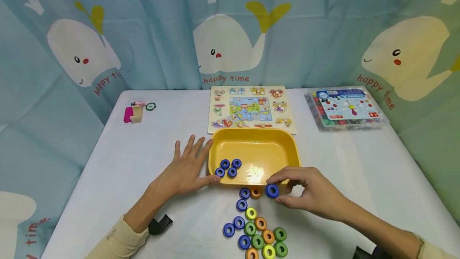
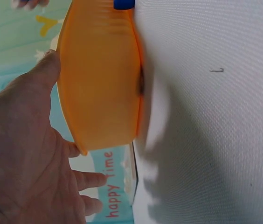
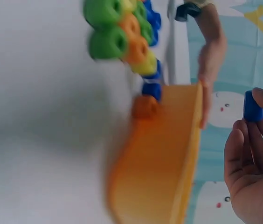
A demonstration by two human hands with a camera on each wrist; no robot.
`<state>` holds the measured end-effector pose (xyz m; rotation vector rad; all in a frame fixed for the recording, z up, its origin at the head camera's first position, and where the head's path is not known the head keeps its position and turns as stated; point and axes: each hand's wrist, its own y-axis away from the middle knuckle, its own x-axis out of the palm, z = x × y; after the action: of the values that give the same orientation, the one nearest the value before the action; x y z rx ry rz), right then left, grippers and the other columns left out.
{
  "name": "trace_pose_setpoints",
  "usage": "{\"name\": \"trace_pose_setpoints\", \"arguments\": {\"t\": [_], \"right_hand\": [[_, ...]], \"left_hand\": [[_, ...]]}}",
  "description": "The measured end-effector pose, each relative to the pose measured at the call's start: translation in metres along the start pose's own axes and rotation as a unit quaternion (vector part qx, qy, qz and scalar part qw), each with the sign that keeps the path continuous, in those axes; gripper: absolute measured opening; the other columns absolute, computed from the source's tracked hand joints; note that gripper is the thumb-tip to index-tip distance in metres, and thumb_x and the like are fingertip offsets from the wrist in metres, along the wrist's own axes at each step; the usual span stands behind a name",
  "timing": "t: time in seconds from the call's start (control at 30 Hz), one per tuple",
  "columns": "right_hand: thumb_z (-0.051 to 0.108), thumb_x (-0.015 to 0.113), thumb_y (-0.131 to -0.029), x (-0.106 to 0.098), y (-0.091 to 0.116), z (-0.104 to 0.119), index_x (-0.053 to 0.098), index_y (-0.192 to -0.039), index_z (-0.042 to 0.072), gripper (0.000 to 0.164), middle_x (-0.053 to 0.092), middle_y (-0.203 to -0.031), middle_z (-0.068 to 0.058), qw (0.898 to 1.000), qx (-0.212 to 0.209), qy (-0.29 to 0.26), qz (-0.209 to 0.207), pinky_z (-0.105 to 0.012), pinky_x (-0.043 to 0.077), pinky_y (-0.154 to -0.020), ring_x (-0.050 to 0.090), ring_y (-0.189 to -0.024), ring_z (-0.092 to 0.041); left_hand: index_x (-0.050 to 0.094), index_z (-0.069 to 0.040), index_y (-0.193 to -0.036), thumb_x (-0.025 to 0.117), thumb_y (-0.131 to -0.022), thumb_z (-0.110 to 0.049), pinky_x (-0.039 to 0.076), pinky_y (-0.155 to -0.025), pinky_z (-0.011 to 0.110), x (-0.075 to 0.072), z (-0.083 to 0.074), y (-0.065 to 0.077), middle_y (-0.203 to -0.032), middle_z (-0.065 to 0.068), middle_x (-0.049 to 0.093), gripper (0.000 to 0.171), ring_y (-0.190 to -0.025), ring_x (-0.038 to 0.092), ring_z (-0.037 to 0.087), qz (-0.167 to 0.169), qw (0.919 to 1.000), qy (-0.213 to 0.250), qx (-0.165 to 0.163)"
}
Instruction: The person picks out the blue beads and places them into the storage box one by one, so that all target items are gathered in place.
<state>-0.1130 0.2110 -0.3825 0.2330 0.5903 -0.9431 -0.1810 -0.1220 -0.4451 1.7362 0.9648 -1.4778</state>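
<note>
My right hand (image 1: 310,191) pinches a blue ring (image 1: 272,191) between thumb and fingers, just over the near edge of a yellow tray (image 1: 266,151). The right wrist view shows the same blue ring (image 3: 252,106) edge-on at the fingertips. My left hand (image 1: 188,169) rests spread against the tray's left side, its thumb at the near left corner. Several blue rings (image 1: 232,172) lie in the tray's left part. In front of the tray are loose blue, orange (image 1: 268,236), green (image 1: 280,234) and yellow rings (image 1: 251,213).
A wooden picture puzzle board (image 1: 251,109) lies behind the tray. At the back right sits a clear plastic case (image 1: 346,109) of coloured pieces. Small pink and wood-coloured blocks (image 1: 133,114) and a dark round disc (image 1: 151,106) are at the back left. A patterned curtain surrounds the table.
</note>
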Motion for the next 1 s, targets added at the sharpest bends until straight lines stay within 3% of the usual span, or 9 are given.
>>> {"name": "trace_pose_setpoints", "arguments": {"t": [0.17,0.33,0.5,0.67,1.0], "right_hand": [[0.027,0.074,-0.081,-0.019,-0.030,0.006,0.067,-0.109,0.024,0.029,0.065,-0.102,0.010,1.000,0.002,-0.001,0.005,-0.030,0.052,-0.071,0.060,-0.086,-0.012],[0.023,0.074,-0.081,-0.025,-0.059,-0.005,0.067,-0.108,0.022,0.028,0.065,-0.101,0.008,1.000,0.004,-0.015,0.022,-0.030,0.052,-0.071,0.060,-0.087,-0.015],[0.018,0.075,-0.079,-0.019,-0.081,-0.029,0.068,-0.107,0.017,0.029,0.066,-0.100,0.004,0.997,0.042,-0.049,0.044,-0.031,0.052,-0.074,0.061,-0.089,-0.019],[0.012,0.076,-0.077,-0.007,-0.095,-0.051,0.069,-0.107,0.011,0.031,0.067,-0.103,0.003,0.994,0.053,-0.058,0.076,-0.030,0.051,-0.078,0.061,-0.095,-0.017],[0.014,0.077,-0.077,0.008,-0.108,-0.071,0.070,-0.103,0.017,0.028,0.068,-0.093,0.006,0.986,0.079,-0.029,0.143,-0.030,0.051,-0.075,0.061,-0.085,-0.015]], "left_hand": [[0.001,-0.023,-0.151,0.029,-0.074,-0.085,-0.003,-0.103,0.061,0.001,0.000,0.000,-0.154,0.011,0.013,0.103,-0.139,-0.002,0.032,0.005,1.0000,0.000,-0.006],[0.001,-0.023,-0.151,0.028,-0.073,-0.085,-0.003,-0.104,0.060,0.001,0.000,0.000,-0.154,0.010,0.013,0.103,-0.139,-0.002,0.032,0.004,0.9999,-0.006,-0.011],[0.000,-0.023,-0.151,0.027,-0.073,-0.086,-0.003,-0.104,0.061,0.001,0.000,0.000,-0.154,0.010,0.013,0.103,-0.139,-0.002,0.032,0.000,0.9999,-0.006,-0.009],[0.000,-0.024,-0.151,0.026,-0.073,-0.086,-0.002,-0.103,0.061,0.001,0.001,0.000,-0.154,0.010,0.013,0.103,-0.139,-0.002,0.032,-0.002,1.0000,-0.003,-0.007],[0.002,-0.023,-0.151,0.026,-0.073,-0.086,-0.001,-0.103,0.061,-0.001,0.001,0.000,-0.154,0.010,0.014,0.103,-0.139,-0.002,0.032,0.002,1.0000,-0.002,-0.007]]}}
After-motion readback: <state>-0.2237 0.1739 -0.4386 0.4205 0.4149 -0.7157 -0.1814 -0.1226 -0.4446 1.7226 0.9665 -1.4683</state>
